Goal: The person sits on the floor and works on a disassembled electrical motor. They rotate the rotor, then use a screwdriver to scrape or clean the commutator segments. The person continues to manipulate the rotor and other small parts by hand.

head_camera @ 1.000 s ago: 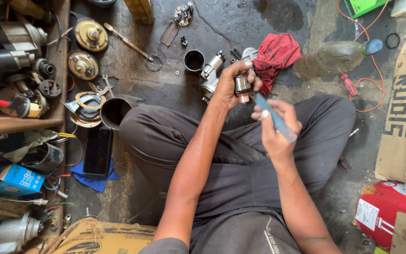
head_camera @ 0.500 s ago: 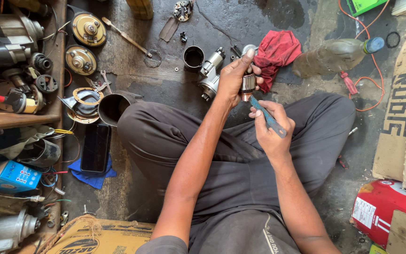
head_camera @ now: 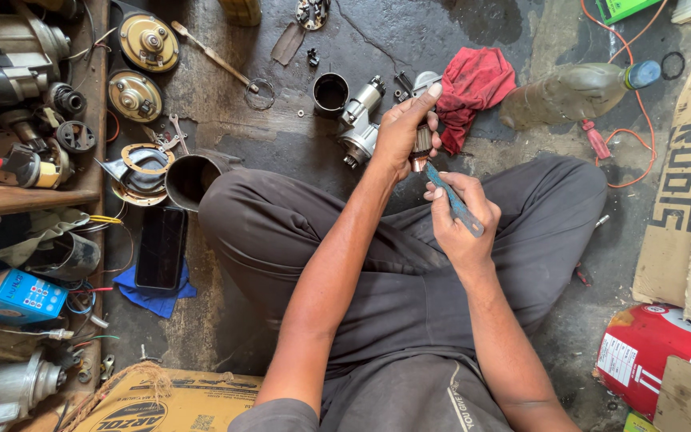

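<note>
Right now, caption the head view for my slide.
Left hand holds a small motor part; right hand works it with a thin blue tool.

Left hand (head_camera: 406, 132) reaches toward twelve o'clock, fingers curled closed; right hand (head_camera: 461, 224) sits fisted just at its five o'clock.

The left hand (head_camera: 406, 128) grips a small ribbed metal motor armature (head_camera: 421, 144) upright above the lap. The right hand (head_camera: 459, 220) holds a thin blue-grey strip (head_camera: 454, 200) with its tip against the armature's lower end. A crumpled red rag (head_camera: 473, 88) lies just beyond on the dark floor (head_camera: 281, 152).
</note>
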Action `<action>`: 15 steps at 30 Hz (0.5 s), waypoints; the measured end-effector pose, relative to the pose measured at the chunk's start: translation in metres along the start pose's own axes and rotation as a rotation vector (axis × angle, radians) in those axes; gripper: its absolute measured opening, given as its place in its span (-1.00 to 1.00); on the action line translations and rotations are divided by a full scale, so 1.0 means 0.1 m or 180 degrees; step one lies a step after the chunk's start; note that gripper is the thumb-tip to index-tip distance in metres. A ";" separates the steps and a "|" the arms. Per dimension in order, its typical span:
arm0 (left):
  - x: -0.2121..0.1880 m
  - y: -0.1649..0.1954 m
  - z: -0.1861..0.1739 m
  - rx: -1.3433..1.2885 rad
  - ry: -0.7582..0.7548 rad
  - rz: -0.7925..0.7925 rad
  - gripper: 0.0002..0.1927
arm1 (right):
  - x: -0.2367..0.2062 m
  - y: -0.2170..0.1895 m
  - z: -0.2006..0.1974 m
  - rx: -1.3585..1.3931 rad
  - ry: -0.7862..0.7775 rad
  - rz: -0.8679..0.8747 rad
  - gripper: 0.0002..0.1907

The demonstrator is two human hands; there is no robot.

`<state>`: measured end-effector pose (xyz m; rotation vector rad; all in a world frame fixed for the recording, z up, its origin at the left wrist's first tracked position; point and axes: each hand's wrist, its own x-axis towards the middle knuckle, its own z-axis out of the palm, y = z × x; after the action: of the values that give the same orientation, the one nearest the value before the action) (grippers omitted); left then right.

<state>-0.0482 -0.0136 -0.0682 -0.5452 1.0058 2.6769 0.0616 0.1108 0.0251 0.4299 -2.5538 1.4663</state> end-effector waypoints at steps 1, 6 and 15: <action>0.00 0.00 0.00 0.0025 0.0039 -0.0019 -0.63 | 0.00 -0.01 0.00 -0.0039 -0.0001 -0.0008 -0.84; 0.01 -0.03 -0.01 -0.0019 0.0047 -0.0045 -0.64 | 0.01 -0.04 0.02 -0.0205 0.0025 -0.0070 -0.83; 0.01 -0.01 -0.03 -0.0091 0.0165 -0.0089 -0.65 | 0.00 -0.05 0.04 -0.0560 -0.0004 -0.0118 -0.84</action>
<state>-0.0484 -0.0147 -0.0713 -0.6326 0.9673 2.6693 0.0634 0.1051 0.0272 0.4494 -2.6320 1.2164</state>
